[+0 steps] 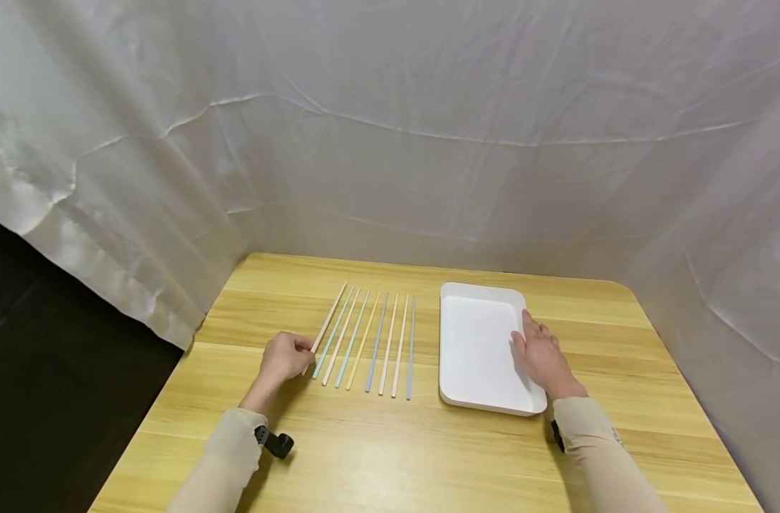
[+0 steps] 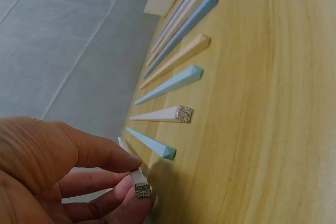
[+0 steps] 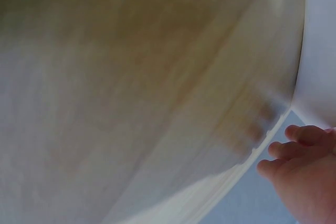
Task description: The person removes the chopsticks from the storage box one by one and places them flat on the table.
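My left hand [image 1: 289,355] pinches the thick end of a pale chopstick [image 2: 137,177] between thumb and fingers, at the left end of a row. That end carries a dark carved pattern in the left wrist view. Beside it lie several more chopsticks, among them a mint one [image 2: 152,144], a pale one with a patterned end [image 2: 160,114] and a yellow one [image 1: 364,341]. My right hand [image 1: 543,360] holds the right wall of a white rectangular tray [image 1: 482,349], thumb over the inner side and fingers along the outside. Nothing lies in the tray.
The wooden table [image 1: 364,456] has rounded far corners. A pale curtain [image 1: 390,178] hangs behind it and along both sides. Dark floor [image 1: 37,370] shows past the left edge. Each wrist wears a black strap; a small camera [image 1: 277,443] shows on the left one.
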{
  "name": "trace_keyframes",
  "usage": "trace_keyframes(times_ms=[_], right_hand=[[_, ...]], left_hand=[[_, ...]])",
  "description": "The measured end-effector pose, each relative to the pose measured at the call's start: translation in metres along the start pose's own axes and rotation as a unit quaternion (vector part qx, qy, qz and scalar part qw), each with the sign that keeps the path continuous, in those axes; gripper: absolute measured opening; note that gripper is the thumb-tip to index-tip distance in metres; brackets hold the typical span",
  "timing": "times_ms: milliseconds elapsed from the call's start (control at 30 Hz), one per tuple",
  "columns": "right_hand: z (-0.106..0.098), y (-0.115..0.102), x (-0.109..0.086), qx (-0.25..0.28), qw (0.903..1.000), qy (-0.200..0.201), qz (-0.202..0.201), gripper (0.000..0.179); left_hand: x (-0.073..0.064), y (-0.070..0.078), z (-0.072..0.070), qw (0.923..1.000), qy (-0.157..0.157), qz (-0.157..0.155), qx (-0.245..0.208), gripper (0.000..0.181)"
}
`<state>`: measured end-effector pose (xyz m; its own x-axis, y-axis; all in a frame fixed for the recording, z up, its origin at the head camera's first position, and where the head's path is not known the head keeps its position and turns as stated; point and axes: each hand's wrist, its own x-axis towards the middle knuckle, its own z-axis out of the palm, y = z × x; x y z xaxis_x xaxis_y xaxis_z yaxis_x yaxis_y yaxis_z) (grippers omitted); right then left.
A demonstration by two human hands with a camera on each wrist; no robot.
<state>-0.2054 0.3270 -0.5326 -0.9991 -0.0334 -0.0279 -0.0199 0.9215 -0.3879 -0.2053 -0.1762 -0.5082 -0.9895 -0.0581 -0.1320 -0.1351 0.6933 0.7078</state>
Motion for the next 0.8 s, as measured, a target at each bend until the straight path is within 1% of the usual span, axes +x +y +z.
trace_keyframes(times_ms=[300, 467, 567, 800], right_hand=[[0.002, 0.000, 0.001, -0.001, 1.0000, 0.004, -0.003, 0.072], [0.001, 0.002, 0.002, -0.008, 0.9999, 0.005, -0.010, 0.072], [-0.002, 0.002, 0.002, -0.007, 0.9999, 0.000, -0.012, 0.073], [-0.009, 0.002, 0.004, 0.020, 0.9996, -0.021, 0.007, 0.075]], left_hand=[[-0.002, -0.002, 0.001, 0.9995, 0.017, -0.010, 0.024, 0.018], [-0.002, -0.002, 0.004, 0.9992, 0.022, -0.017, 0.029, 0.016], [-0.003, -0.002, 0.005, 0.9989, 0.022, -0.020, 0.035, 0.016], [-0.004, 0.000, 0.008, 0.9988, 0.019, -0.023, 0.038, 0.015]])
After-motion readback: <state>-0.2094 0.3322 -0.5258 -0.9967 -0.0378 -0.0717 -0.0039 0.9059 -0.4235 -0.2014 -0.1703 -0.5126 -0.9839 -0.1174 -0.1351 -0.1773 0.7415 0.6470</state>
